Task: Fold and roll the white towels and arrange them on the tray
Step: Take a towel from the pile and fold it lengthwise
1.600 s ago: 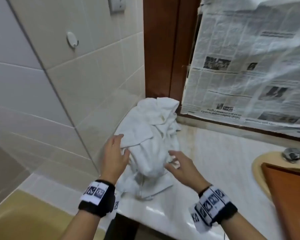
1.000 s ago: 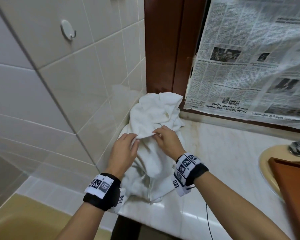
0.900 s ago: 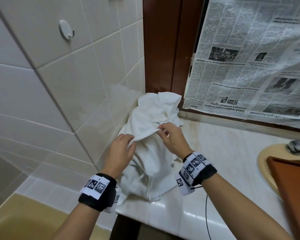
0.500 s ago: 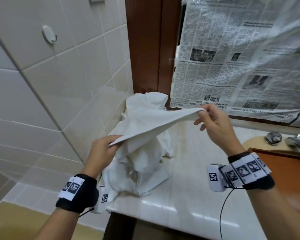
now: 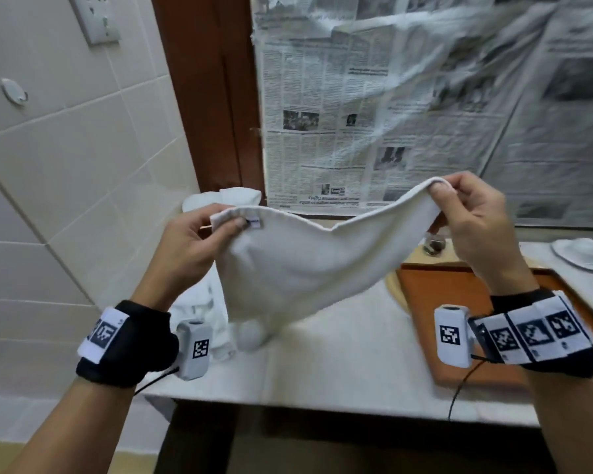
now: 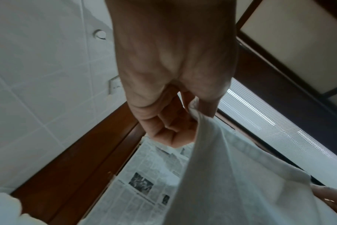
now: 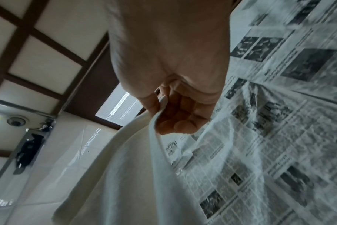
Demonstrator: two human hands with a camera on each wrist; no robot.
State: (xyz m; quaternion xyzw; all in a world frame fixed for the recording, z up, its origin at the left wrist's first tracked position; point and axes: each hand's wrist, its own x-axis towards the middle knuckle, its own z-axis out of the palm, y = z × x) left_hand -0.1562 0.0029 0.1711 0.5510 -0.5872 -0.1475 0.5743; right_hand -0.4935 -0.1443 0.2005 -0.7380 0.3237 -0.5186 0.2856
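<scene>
Early stage. One white towel [image 5: 298, 265] held up mid-frame over the counter [image 5: 339, 357], stretched between both hands, unfolded and sagging. Left hand [image 5: 192, 248] pinches its left top corner near the label, thumb on top; right hand [image 5: 473, 220] pinches the right top corner. Pile of other towels [image 5: 202, 313] crumpled at left centre by the tiled wall, not yet folded. Tray [image 5: 459, 302] at right of frame, its visible part showing no rolls. Judging by this: no fold, roll or placement finished; nearly everything left
</scene>
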